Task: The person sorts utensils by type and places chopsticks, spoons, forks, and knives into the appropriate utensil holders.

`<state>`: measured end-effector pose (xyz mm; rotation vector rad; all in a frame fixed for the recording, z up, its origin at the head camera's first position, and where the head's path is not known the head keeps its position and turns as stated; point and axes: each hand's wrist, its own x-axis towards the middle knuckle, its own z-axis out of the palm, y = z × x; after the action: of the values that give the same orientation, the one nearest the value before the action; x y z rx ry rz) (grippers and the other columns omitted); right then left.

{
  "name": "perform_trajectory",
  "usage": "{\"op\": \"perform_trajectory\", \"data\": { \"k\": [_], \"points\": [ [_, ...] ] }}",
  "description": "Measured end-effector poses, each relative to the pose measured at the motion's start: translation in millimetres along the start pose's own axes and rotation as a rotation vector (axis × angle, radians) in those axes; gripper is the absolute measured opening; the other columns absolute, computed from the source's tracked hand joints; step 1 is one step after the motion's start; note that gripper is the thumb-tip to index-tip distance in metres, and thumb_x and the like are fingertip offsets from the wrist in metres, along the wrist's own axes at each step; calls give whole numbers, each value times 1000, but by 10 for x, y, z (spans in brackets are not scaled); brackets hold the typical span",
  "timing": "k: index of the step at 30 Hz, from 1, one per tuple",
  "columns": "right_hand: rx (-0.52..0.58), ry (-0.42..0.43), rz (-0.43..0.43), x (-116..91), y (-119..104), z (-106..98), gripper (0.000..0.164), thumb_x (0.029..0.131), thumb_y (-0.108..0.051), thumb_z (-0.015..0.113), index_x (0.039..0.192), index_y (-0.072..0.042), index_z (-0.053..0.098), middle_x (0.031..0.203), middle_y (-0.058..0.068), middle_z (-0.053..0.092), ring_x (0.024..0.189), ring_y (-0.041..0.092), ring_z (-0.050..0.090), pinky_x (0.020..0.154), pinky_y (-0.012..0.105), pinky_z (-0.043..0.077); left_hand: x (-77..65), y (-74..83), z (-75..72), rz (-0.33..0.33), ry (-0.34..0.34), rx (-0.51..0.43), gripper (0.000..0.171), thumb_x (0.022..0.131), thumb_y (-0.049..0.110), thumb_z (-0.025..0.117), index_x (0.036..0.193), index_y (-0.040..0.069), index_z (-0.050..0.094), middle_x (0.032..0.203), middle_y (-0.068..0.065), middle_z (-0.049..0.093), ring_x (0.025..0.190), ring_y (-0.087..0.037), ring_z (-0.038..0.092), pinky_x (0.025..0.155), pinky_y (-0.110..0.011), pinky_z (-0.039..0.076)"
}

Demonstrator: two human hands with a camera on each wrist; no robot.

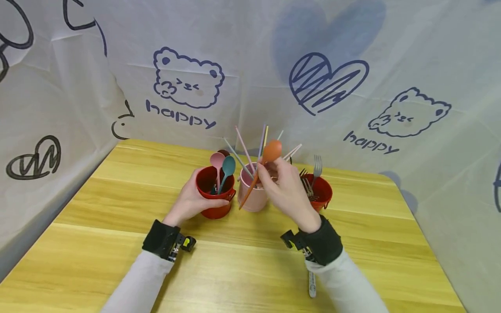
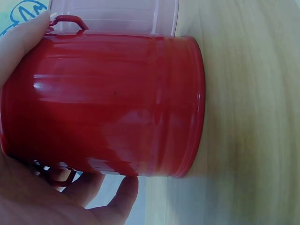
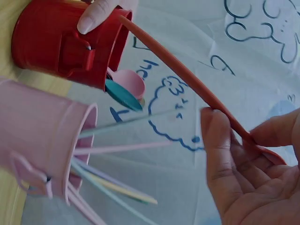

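My left hand (image 1: 192, 198) grips a red bucket (image 1: 216, 212) around its side, thumb across the front. In that bucket stand a pink spoon (image 1: 217, 161) and a teal spoon (image 1: 228, 166), and a dark brown one partly hidden behind them. An orange spoon (image 1: 272, 151) is pinched near its bowl by my right hand (image 1: 287, 189), bowl up and handle slanting down to the left. The right wrist view shows its handle (image 3: 187, 79) end close to the red bucket's rim. Behind my right hand is a pink bucket (image 1: 252, 201) holding several thin coloured sticks (image 1: 244, 148).
Right of my right hand stands another red bucket (image 1: 323, 191) with several forks (image 1: 318, 166). A metal utensil handle (image 1: 312, 284) lies on the wooden table (image 1: 235, 269), partly under my right sleeve. A white cloth (image 1: 254, 78) with drawings hangs behind the table.
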<state>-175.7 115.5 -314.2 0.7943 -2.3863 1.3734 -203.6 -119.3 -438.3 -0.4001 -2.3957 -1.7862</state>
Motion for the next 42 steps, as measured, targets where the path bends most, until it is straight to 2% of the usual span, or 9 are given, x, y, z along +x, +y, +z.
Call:
{"op": "perform_trajectory", "data": {
  "k": [4,7,11,16,24,28,34,39,42],
  "points": [
    [-20,37,-103,129,1,171,11,95,-7,54,101,0,58,84,12,67,70,17,65,61,26,55,-3,0,4,-1,-2,2,89,62,24,89,134,10,38,127,-9,50,115,-27,48,97,-49,42],
    [-29,68,-150,202,-9,273,12,94,-7,54,101,2,59,84,13,67,69,17,65,61,26,55,-2,-3,7,-13,-2,10,90,60,26,89,133,11,39,126,-7,51,113,-24,49,96,-47,43],
    [32,71,-167,288,-43,386,14,96,-7,52,102,3,57,87,15,66,71,22,66,62,26,55,-1,-10,6,-34,-5,13,90,60,28,89,132,12,39,125,-5,51,112,-23,49,96,-46,43],
    [68,75,-167,369,-49,518,14,96,-8,52,104,3,56,90,18,66,76,22,66,63,29,56,-5,-17,3,-39,-10,13,90,61,29,89,133,12,38,126,-5,50,113,-24,49,97,-48,41],
    [-9,57,-103,375,113,696,15,97,-12,52,106,0,56,89,13,66,80,18,65,65,29,54,-16,-16,3,-38,-17,17,89,62,28,88,134,13,37,128,-4,49,114,-24,48,98,-48,40],
    [-57,-11,-22,341,213,745,18,96,-14,54,110,-4,53,90,8,64,82,16,63,68,27,53,-13,-27,-1,-34,-15,24,90,62,29,88,134,11,37,129,-6,49,115,-25,48,98,-49,40],
    [-69,-102,100,232,350,760,34,94,-18,55,124,-4,46,99,7,61,87,17,62,77,30,54,-8,-8,-4,-15,-22,30,90,62,29,88,134,12,37,128,-7,50,114,-26,49,97,-50,41],
    [-37,-62,89,135,441,734,30,91,-12,55,120,-1,51,96,8,64,83,16,63,74,30,54,-7,3,-9,5,-30,32,82,63,28,88,130,12,44,121,-7,56,109,-25,53,94,-47,44],
    [6,-17,80,76,297,662,24,88,-1,55,112,3,55,92,14,65,79,23,63,72,36,54,-5,1,-9,4,-31,28,76,62,27,88,125,10,51,115,-7,60,104,-23,56,91,-44,46]
  ]
}}
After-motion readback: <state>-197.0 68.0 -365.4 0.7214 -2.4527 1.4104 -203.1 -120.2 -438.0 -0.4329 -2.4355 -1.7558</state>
